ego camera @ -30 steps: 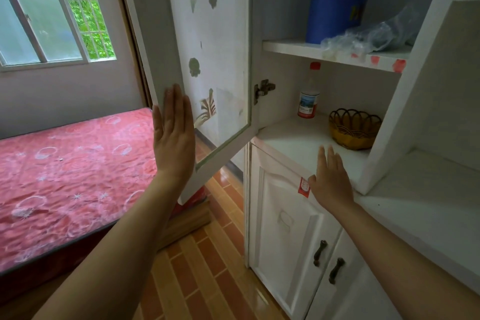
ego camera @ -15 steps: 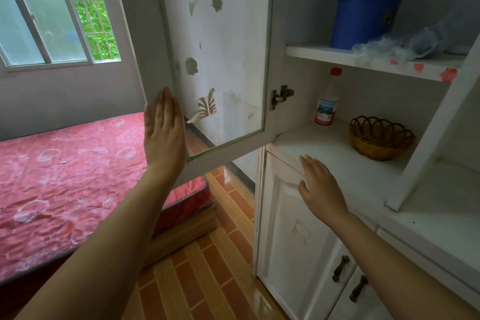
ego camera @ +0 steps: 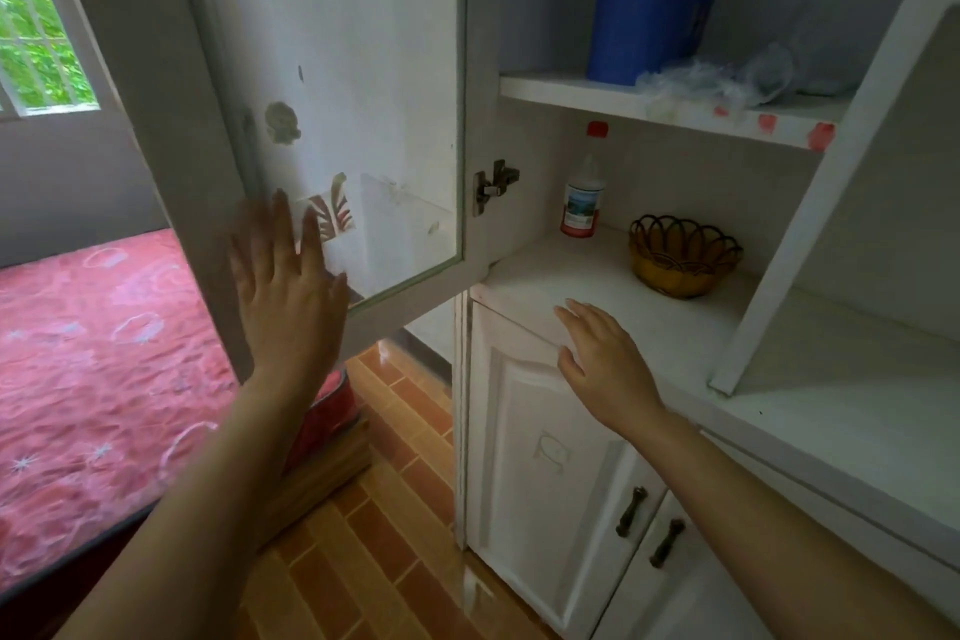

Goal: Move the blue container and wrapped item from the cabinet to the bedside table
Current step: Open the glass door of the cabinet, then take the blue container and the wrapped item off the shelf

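Blue container [ego camera: 655, 3] stands on the upper shelf [ego camera: 582, 95] of the cabinet, lid on, toward the back. Just beside it to the right, touching its base or nearly so, lies the wrapped item [ego camera: 727, 77], a crumpled clear plastic bundle whose contents cannot be made out.

Neither grip holds anything. The left hand [ego camera: 291, 291] is raised with its grip fully open, fingers straight and spread, palm toward the open cabinet door [ego camera: 358, 83] near the door's lower corner; whether it touches the door cannot be told, and the hand is blurred. The right hand [ego camera: 605, 361] is also open, fingers loosely extended, lying at the front edge of the white bench [ego camera: 675, 327] below the shelf.

Both task things sit well above and to the right of either hand. On the bench, beneath the shelf, stand a red-capped bottle [ego camera: 583, 192] and a woven basket [ego camera: 683, 255], near each other but apart. A red bed [ego camera: 98, 359] lies to the left.
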Demonstrator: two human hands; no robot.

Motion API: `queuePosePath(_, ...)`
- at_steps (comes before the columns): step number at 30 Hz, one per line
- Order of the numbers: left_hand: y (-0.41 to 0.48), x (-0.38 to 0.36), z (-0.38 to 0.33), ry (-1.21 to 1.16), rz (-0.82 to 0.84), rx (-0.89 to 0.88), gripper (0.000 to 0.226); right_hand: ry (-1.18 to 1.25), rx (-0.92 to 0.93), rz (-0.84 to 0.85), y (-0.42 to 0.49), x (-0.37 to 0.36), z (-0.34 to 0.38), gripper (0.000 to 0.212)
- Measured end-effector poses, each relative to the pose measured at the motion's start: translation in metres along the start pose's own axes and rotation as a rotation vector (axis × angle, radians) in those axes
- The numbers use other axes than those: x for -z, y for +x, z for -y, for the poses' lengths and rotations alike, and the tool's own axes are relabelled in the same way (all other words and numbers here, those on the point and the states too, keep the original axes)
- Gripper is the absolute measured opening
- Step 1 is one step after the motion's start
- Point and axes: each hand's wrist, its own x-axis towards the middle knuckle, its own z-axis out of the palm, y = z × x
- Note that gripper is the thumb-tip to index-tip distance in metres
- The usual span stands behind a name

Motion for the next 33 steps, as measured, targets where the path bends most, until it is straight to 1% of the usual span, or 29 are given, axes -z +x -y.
queuePosePath(4,0.006,-0.016,-0.037,-0.123,0.053,-0.081,0.059,-0.003,-0.012,-0.035,-0.001,0.016,-0.014,0.046)
queuePosePath(9,0.018,-0.029,-0.089,-0.282,0.199,-0.151,0.046,0.017,-0.033,-0.076,0.000,0.041,-0.035,0.045)
queuePosePath(11,0.021,-0.034,-0.108,-0.333,0.228,-0.210,0.041,0.021,-0.031,-0.103,-0.002,0.052,-0.044,0.045)
queuePosePath(14,0.027,-0.040,-0.134,-0.434,0.260,-0.238,0.039,0.024,-0.022,-0.143,-0.006,0.068,-0.058,0.044)
queuePosePath(19,0.031,-0.049,-0.167,-0.522,0.260,-0.301,0.040,0.023,-0.037,-0.193,-0.016,0.089,-0.074,0.053)
queuePosePath(23,0.039,-0.049,-0.181,-0.564,0.272,-0.383,0.042,-0.005,-0.057,-0.199,-0.023,0.101,-0.076,0.052)
queuePosePath(26,0.048,-0.046,-0.182,-0.588,0.267,-0.451,0.042,-0.024,-0.085,-0.219,-0.025,0.107,-0.069,0.046)
queuePosePath(28,0.055,-0.043,-0.178,-0.590,0.262,-0.506,0.040,-0.023,-0.115,-0.231,-0.026,0.109,-0.060,0.042)
queuePosePath(30,0.062,-0.041,-0.170,-0.583,0.262,-0.567,0.040,-0.032,-0.148,-0.250,-0.027,0.111,-0.048,0.042)
queuePosePath(33,0.075,-0.036,-0.154,-0.577,0.263,-0.645,0.045,-0.051,-0.198,-0.297,-0.028,0.114,-0.027,0.042)
